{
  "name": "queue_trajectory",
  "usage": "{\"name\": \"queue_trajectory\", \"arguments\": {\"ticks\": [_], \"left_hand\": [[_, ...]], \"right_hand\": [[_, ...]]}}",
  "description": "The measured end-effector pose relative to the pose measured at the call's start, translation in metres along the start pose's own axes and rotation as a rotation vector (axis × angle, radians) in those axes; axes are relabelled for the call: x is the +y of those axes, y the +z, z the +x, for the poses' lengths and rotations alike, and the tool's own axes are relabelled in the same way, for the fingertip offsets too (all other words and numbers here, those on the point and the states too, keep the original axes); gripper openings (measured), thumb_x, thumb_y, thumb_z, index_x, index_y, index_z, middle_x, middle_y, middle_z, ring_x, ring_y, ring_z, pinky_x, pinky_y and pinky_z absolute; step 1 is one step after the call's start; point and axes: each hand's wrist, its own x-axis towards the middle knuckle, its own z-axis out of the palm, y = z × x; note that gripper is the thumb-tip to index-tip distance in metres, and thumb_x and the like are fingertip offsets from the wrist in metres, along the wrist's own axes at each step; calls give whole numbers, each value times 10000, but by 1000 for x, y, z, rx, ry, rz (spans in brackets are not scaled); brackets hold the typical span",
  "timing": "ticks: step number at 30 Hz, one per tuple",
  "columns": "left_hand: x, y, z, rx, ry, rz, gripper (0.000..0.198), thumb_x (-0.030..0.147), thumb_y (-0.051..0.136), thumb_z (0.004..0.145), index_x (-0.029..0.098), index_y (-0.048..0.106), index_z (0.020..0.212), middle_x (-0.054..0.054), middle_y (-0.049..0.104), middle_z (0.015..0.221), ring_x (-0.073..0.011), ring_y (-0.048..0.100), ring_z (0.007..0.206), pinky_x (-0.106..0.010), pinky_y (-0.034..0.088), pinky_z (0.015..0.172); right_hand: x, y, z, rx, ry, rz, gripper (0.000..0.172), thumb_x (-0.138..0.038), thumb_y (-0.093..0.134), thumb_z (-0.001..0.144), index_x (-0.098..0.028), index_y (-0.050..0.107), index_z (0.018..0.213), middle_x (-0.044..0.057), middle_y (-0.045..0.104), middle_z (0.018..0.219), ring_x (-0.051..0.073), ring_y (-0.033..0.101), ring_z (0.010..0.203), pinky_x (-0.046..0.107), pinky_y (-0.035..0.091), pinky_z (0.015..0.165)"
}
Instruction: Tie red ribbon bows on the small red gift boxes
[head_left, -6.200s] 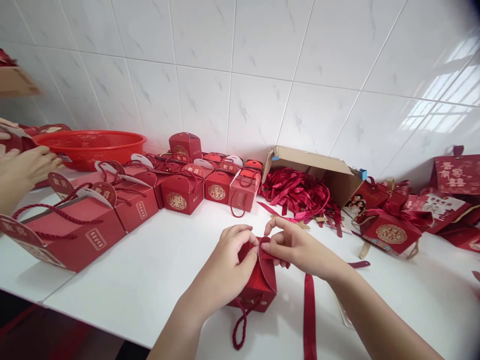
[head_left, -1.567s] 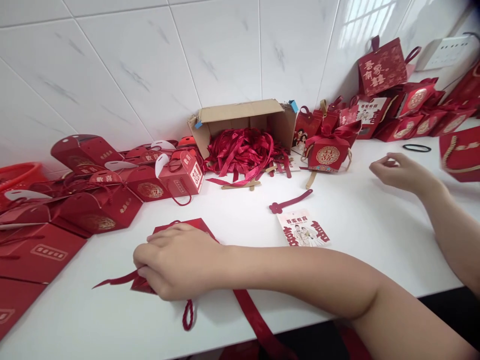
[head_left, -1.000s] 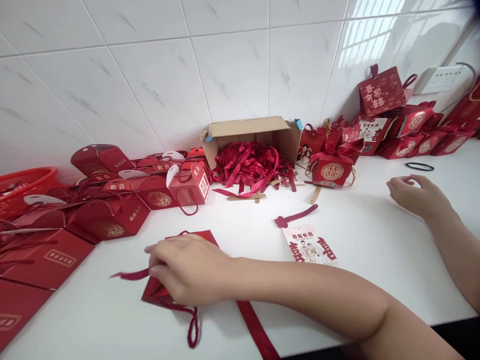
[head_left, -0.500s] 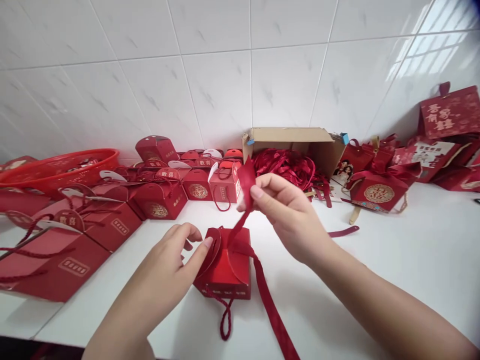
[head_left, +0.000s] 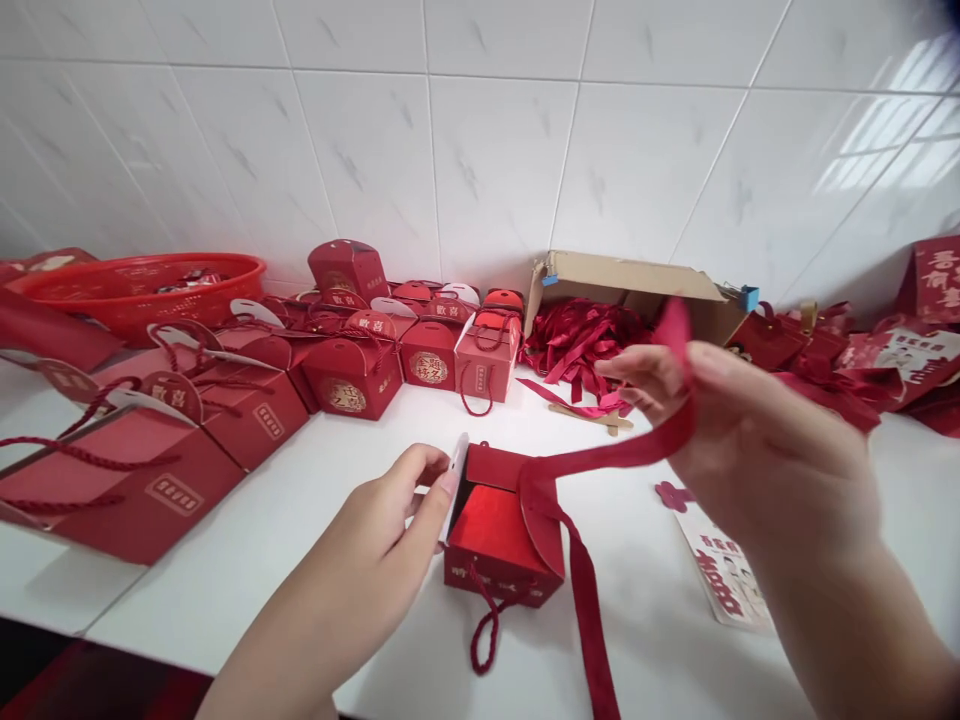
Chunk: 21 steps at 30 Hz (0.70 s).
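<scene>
A small red gift box (head_left: 504, 522) stands on the white table with its top partly open. My left hand (head_left: 390, 530) pinches the box's left flap, which is tilted up and shows its white inner side. A dark red ribbon (head_left: 592, 625) passes through the right flap, one end hanging down at the front. My right hand (head_left: 757, 450), a little blurred, is closed on the other end of the ribbon and draws it out to the right. A twisted red cord loop (head_left: 485, 640) hangs at the box's front.
Several finished-looking red boxes (head_left: 352, 375) line the left and back. A red plastic basket (head_left: 150, 300) sits far left. Behind, a cardboard box (head_left: 637, 270) spills red ribbons (head_left: 585, 340). A printed card (head_left: 724, 570) lies at the right, with more red packages (head_left: 847, 370) beyond.
My right hand has moved right, pulling the ribbon end away from the box. The left flap has swung outward under my left hand. The view has shifted, and a card shows at the right.
</scene>
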Motion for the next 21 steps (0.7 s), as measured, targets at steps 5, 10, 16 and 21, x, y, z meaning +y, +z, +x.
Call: {"name": "queue_trajectory", "arguments": {"ticks": [5, 10, 16, 21], "left_hand": [[-3, 6, 1, 30, -11, -94, 332, 503, 385, 912, 254, 579, 1016, 25, 609, 653, -189, 594, 586, -278, 467, 526], [3, 12, -1, 18, 20, -101, 354, 479, 401, 907, 264, 567, 1133, 30, 597, 615, -192, 600, 583, -282, 484, 535], [5, 16, -4, -14, 1, -51, 437, 507, 342, 931, 302, 465, 1296, 19, 627, 680, -187, 607, 571, -279, 478, 536], [5, 16, -5, -32, -18, -15, 437, 520, 312, 941, 338, 425, 1322, 21, 648, 736, -177, 613, 569, -275, 474, 540]], "right_hand": [[30, 23, 1, -289, 231, -253, 243, -401, 609, 858, -226, 614, 690, 9, 587, 1289, 260, 506, 1238, 407, 376, 1011], [43, 35, 0, -404, 267, -398, 282, -332, 556, 886, -203, 571, 636, 57, 583, 1242, 235, 350, 1377, 372, 318, 1048], [42, 34, 1, -433, 333, -370, 253, -322, 573, 860, -199, 610, 641, 56, 591, 1191, 265, 440, 1301, 385, 333, 1026], [41, 34, 1, -459, 357, -376, 277, -292, 583, 838, -188, 588, 581, 61, 575, 1218, 281, 493, 1238, 396, 355, 998]]}}
